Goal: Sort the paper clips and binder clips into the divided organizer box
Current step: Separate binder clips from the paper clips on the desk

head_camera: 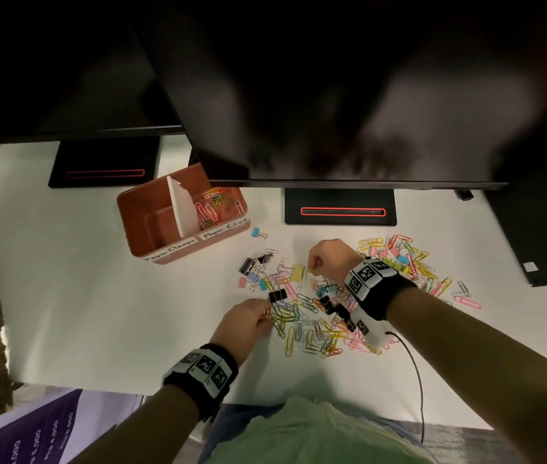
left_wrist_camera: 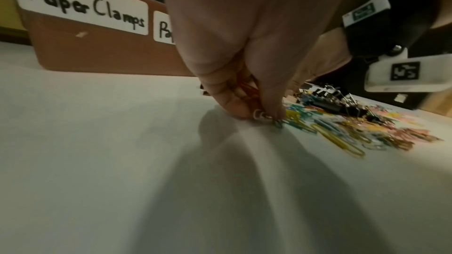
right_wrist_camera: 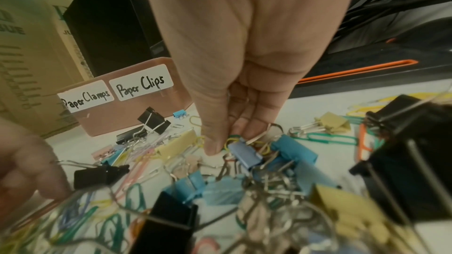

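A brown organizer box (head_camera: 138, 226) with a white divider (head_camera: 181, 209) stands at the back left. Its "Paper Clips" side holds several coloured paper clips (head_camera: 213, 204); its "Paper Clamps" side shows none. A mixed pile of paper clips and binder clips (head_camera: 319, 316) lies mid-table. My left hand (head_camera: 265, 317) is at the pile's left edge, fingers curled round orange paper clips (left_wrist_camera: 246, 87), with the fingertips (left_wrist_camera: 269, 111) down on the table. My right hand (head_camera: 312, 267) is over the pile's far side and pinches a yellow paper clip (right_wrist_camera: 229, 141) beside a yellow binder clip (head_camera: 298, 272).
Two black monitor stands (head_camera: 339, 205) and a dark screen (head_camera: 332, 95) overhang the back of the white table (head_camera: 64, 296). A black cable (head_camera: 412, 363) trails from my right wrist. A lone blue binder clip (head_camera: 256, 232) lies by the box. A cardboard box (right_wrist_camera: 26, 55) stands left.
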The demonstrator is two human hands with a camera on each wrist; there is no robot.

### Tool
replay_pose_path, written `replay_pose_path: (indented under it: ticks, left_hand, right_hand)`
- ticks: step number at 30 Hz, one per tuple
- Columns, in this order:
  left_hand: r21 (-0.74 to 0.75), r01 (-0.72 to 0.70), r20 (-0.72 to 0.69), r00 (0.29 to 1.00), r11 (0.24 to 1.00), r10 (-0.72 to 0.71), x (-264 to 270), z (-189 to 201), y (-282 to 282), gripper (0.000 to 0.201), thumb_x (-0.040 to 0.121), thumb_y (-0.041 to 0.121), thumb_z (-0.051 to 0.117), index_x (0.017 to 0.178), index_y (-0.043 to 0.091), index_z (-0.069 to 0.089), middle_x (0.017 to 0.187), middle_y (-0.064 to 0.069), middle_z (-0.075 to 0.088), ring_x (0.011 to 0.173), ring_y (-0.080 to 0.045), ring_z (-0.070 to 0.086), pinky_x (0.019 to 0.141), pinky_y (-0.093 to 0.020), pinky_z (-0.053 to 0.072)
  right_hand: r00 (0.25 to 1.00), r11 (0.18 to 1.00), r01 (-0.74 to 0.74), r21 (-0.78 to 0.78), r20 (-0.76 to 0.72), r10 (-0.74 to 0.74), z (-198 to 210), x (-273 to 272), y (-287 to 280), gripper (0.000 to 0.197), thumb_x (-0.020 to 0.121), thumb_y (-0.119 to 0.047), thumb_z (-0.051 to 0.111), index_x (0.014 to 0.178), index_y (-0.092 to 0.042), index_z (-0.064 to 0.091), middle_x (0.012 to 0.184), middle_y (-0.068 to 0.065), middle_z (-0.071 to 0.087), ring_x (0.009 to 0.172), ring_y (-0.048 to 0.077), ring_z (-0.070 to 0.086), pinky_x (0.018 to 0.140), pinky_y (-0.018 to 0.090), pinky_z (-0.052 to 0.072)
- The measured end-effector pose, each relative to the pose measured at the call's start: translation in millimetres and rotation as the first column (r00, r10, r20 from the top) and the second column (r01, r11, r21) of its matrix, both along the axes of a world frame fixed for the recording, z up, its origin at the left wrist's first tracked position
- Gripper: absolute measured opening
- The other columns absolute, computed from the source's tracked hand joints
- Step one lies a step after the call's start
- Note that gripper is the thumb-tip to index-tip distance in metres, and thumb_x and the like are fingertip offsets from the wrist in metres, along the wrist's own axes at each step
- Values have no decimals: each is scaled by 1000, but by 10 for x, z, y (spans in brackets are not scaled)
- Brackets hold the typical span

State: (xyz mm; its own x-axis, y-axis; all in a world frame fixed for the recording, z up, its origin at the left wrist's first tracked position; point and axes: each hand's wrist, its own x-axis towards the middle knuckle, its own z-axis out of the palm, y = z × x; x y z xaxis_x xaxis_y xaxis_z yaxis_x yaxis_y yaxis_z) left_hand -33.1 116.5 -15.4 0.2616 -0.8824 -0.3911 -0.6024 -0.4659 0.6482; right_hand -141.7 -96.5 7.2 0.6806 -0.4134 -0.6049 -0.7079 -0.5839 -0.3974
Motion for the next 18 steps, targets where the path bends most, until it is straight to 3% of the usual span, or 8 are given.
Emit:
replay_pose_path:
  ticks: [4,8,10,14,18]
  left_hand:
    - [17,-59,79,995,998,57,-93,-11,-26,19,89,18,55,107,13,58,98,-3,60,90,-19,57,81,-29,46]
    - [1,-66,145,987,998,66,-49,-45,-108,14,91,18,53,95,10,64,95,-4,57,88,-19,55,80,-27,46]
    - [1,-44,168,985,999,44,-22,-62,-132,15,91,15,51,95,10,65,98,-3,56,91,-19,54,82,-28,46]
    - [64,31,276,960,997,-47,9,-77,-132,19,93,7,45,107,9,59,110,-8,55,100,-22,53,86,-27,45]
    - [116,100,351,927,988,-135,44,-69,-81,25,94,4,41,118,8,49,120,-9,51,107,-22,50,90,-27,42]
  right_hand:
    - [999,1000,32,-1,14,-32,19,-49,10,16,87,-10,61,102,-9,68,106,6,69,98,20,62,86,27,50]
    - [998,998,55,10,12,-55,57,-72,-25,16,88,-15,61,103,-13,67,105,2,69,85,12,58,72,16,43]
    - [997,997,78,-1,28,-78,92,-85,-40,15,88,-17,62,102,-15,67,105,1,70,86,12,61,74,17,43]
    - [989,994,106,-25,107,-103,244,-103,-50,18,88,-19,62,105,-13,66,107,1,69,97,17,64,85,25,48]
    - [965,989,151,-6,217,-146,385,-83,-29,18,87,-16,63,104,-10,66,105,5,69,94,17,64,83,26,49]
